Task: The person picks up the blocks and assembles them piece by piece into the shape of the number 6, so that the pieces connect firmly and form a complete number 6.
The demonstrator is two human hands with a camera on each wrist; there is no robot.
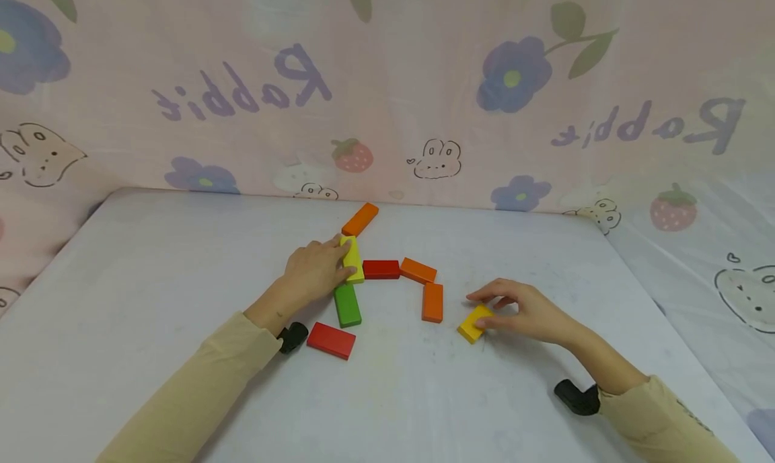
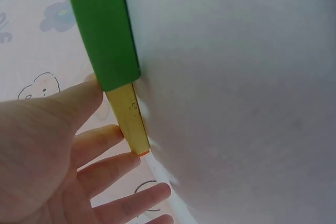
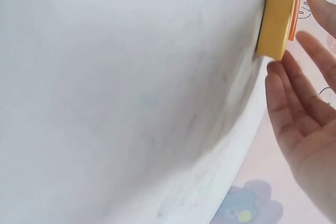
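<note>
My left hand [image 1: 315,268] holds a light yellow block [image 1: 354,261], its thumb toward the near end and fingers toward the far end. A green block [image 1: 348,305] lies just in front of it; an orange block [image 1: 360,219] lies behind. On the right, my right hand [image 1: 527,311] holds a deeper yellow block [image 1: 471,328] at an angle, thumb on its near side, index finger extending past it. In the right wrist view, that yellow block [image 3: 278,14] shows at the upper edge beside the fingers [image 3: 278,95]. How firmly either hand grips is hard to tell.
A red block [image 1: 381,269] adjoins the light yellow one, followed by a tilted orange block [image 1: 418,270] and another orange block [image 1: 432,303]. A separate red block [image 1: 331,340] lies near my left wrist. The white table [image 1: 387,402] meets a printed cloth [image 1: 387,113] behind.
</note>
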